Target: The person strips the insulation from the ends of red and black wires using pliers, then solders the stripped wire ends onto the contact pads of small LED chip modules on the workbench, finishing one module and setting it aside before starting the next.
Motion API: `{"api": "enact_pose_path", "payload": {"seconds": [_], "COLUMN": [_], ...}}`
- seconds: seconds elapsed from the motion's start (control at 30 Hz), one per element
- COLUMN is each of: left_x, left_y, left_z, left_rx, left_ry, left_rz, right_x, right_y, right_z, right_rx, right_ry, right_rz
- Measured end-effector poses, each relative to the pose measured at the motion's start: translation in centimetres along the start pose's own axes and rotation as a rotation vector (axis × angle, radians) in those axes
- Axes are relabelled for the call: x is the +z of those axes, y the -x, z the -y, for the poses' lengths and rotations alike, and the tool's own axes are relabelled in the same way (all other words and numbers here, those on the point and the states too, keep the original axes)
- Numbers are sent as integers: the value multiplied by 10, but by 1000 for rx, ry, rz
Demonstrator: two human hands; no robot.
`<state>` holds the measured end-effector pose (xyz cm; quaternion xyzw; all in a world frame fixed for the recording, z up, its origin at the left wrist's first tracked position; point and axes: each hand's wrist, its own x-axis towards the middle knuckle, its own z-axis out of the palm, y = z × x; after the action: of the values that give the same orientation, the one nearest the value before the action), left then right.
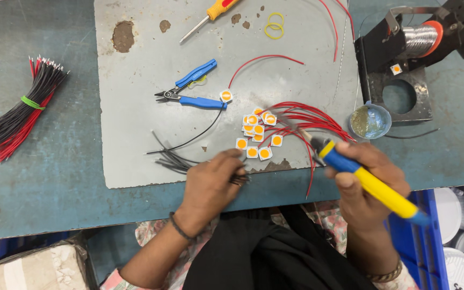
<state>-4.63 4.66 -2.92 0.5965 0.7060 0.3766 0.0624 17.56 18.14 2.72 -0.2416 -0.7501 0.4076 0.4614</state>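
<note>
My right hand [369, 188] grips a yellow-and-blue soldering iron [369, 182], tip over the red-wired square LED chips [256, 134] on the grey mat [135, 107]. My left hand [210, 185] has its fingers [234, 164] pinched on thin black wires [175, 161] at the mat's near edge; blue-handled cutters [191, 91] lie well apart.

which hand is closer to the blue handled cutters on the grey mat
Left. The left hand sits just below the blue cutters, on the black wires; the right hand, holding the soldering iron, is farther right.

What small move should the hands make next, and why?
Probably draw one black wire toward the chips. The left hand pinches the black wires, the right hand holds the iron with its tip just beside the chips; no black wire touches them yet.
</note>
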Motion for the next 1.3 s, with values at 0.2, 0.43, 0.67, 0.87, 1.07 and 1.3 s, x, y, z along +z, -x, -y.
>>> {"api": "enact_pose_path", "payload": {"seconds": [0.2, 0.43, 0.67, 0.87, 1.07, 1.3], "left_x": [-11, -21, -25, -19, -25, -19], "left_y": [-2, -9, -2, -5, -2, -4], "left_z": [1, 9, 6, 6, 3, 4], "left_rx": [-168, -183, -44, -7, 158, -137], "left_ry": [342, 231, 203, 314, 296, 415], "left_rz": [-289, -297, -347, -234, -327, 151], "right_x": [24, 58, 76, 67, 65, 73], "right_y": [4, -15, -10, -6, 5, 12], "right_z": [-21, -33, -34, -33, -42, -44], "right_rx": [71, -294, -88, -222, -71, -146], "right_ry": [-143, 351, 173, 236, 203, 227], "right_rz": [221, 390, 420, 381, 420, 432]}}
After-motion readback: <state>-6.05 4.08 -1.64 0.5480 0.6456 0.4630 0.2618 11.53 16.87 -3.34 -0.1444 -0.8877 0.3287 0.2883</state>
